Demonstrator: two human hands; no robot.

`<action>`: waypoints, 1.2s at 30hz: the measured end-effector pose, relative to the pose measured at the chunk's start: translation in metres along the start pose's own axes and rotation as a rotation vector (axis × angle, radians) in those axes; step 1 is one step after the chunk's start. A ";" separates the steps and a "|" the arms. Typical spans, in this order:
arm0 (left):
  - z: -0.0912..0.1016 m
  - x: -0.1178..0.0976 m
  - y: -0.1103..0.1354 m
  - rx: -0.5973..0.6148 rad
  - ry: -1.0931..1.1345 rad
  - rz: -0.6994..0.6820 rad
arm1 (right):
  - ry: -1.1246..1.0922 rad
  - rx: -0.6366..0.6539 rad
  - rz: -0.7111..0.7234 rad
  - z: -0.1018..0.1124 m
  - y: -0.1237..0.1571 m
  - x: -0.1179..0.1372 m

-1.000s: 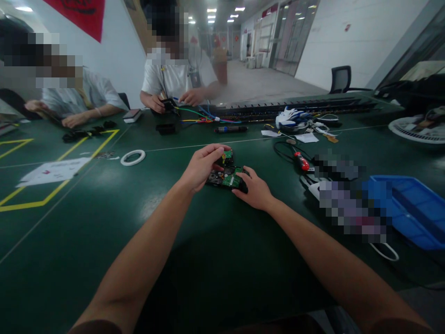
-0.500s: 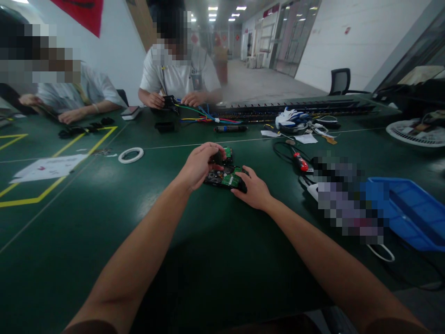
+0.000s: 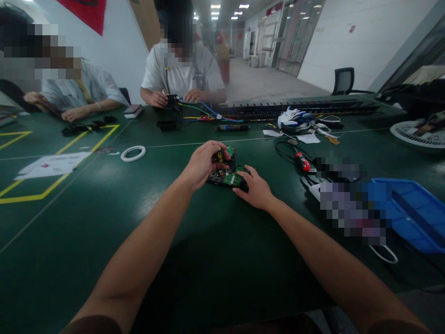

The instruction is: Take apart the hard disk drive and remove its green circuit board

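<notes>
An opened black device with a green circuit board (image 3: 230, 179) lies flat on the table in front of me. My left hand (image 3: 202, 163) is closed over its upper left side, around a short black-and-yellow screwdriver (image 3: 219, 155). The driver's lower end is hidden by my fingers. My right hand (image 3: 254, 188) grips the device's right end, thumb at the near edge and fingers on top. Just beyond the device sits a smaller piece with a green board (image 3: 230, 152), partly hidden behind my left hand.
A white ring (image 3: 133, 153) and printed paper (image 3: 52, 165) lie to the left. Rightward are a red screwdriver (image 3: 303, 162), a blue tray (image 3: 413, 213) and white-blue gloves (image 3: 291, 118). Two people sit across the green table (image 3: 194, 260), one handling coloured wires (image 3: 200, 111).
The screwdriver in my left hand has turned, and its yellow marking now shows. My right hand keeps its place on the device. The whole view has shifted slightly.
</notes>
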State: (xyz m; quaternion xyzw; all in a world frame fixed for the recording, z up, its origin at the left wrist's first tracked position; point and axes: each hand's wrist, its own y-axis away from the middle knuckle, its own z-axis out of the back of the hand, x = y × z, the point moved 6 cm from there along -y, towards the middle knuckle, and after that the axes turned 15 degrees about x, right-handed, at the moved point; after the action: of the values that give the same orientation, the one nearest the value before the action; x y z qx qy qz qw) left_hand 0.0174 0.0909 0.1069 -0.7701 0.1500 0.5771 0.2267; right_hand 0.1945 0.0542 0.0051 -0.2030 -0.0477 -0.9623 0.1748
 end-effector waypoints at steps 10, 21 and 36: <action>-0.002 0.006 -0.001 0.038 -0.050 -0.018 | 0.013 -0.011 0.013 0.000 0.000 0.001; 0.002 0.004 -0.002 0.039 -0.141 -0.002 | -0.015 0.006 0.001 0.000 -0.001 0.000; 0.001 0.002 0.000 0.015 -0.013 0.033 | 0.022 0.011 -0.004 0.000 -0.001 -0.001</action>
State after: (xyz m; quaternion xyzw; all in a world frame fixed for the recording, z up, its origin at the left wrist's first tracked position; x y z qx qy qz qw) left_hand 0.0172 0.0913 0.1048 -0.7622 0.1654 0.5844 0.2240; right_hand 0.1946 0.0549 0.0046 -0.1915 -0.0514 -0.9645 0.1745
